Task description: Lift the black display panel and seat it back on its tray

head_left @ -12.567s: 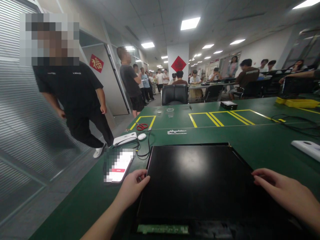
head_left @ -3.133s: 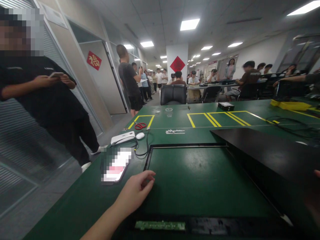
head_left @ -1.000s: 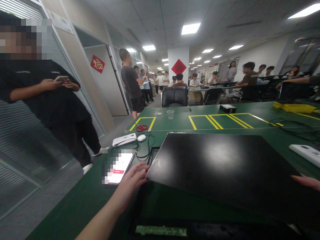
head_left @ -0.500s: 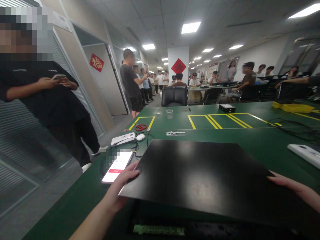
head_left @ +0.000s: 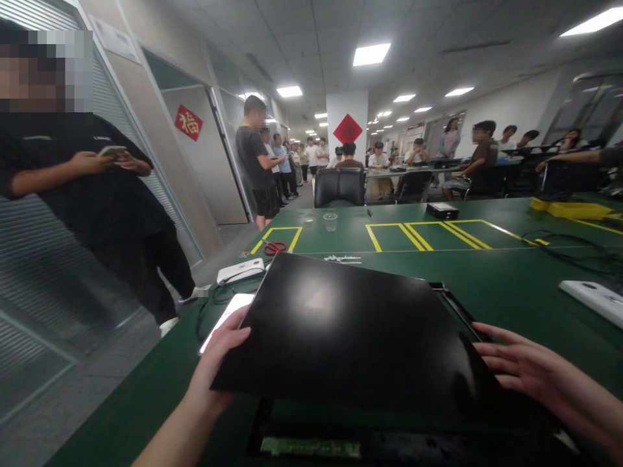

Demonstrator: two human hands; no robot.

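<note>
One black panel [head_left: 335, 337] slants over one mostly hidden frame [head_left: 453, 305] toward the cut-off near edge of the worktop [head_left: 124, 421]; left hand [head_left: 217, 363], covering part of one phone [head_left: 228, 316], pinches the panel's left side; right hand [head_left: 528, 363] is spread at its right, contact unclear

A black screen panel [head_left: 350, 344], thin, flat and glossy with a blurred patch of glare, sits aslant above a black rectangular frame [head_left: 458, 310], its left edge raised and jutting past the frame's left side. The frame lies flat, mostly covered, showing along the right and near sides; a narrow green circuit board [head_left: 310, 447] runs along its near side.
</note>
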